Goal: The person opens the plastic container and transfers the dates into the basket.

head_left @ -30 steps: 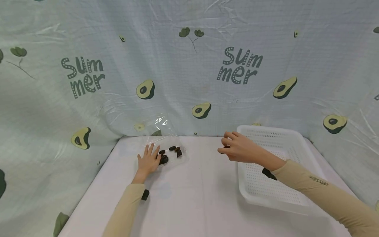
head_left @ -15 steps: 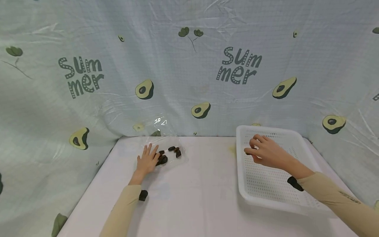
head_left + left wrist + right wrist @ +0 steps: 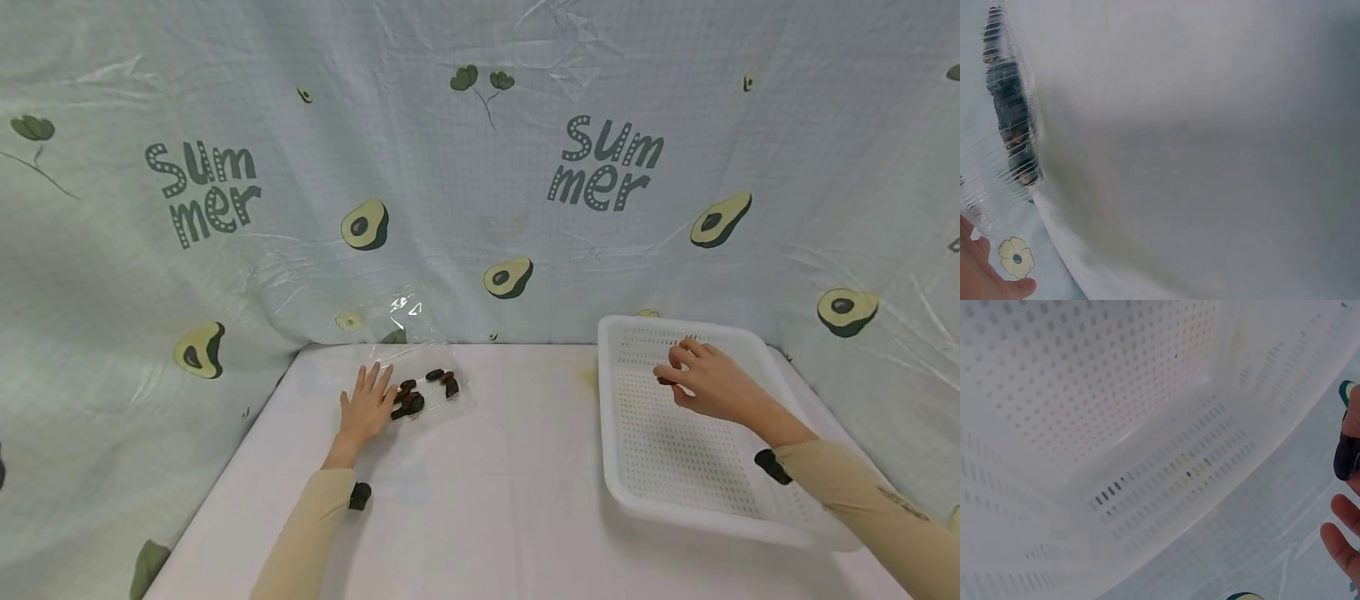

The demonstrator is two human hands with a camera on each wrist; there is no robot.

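Observation:
My right hand (image 3: 708, 383) pinches a dark, glossy date (image 3: 1346, 453) between thumb and fingers, above the far part of a white perforated plastic basket (image 3: 611, 467). In the right wrist view the basket's inside shows no dates. At the left, my left hand (image 3: 363, 414) lies with fingers spread at the left side of a clear plastic package (image 3: 438, 408). Several dark brown dates (image 3: 412, 404) lie in the package near those fingers, with a smaller cluster of dates (image 3: 452, 387) at its right. My left fingertips partly cover the package edge.
The white table (image 3: 517, 492) runs back to a hanging cloth (image 3: 450, 183) printed with avocados and lettering. The package's clear upper part (image 3: 408, 310) stands up against this cloth. Both sleeved forearms reach in from the front, the right one across the basket's right rim.
My right hand has moved right with the date, from left of the basket to over its inside. My left hand stays at the package, shifted slightly left.

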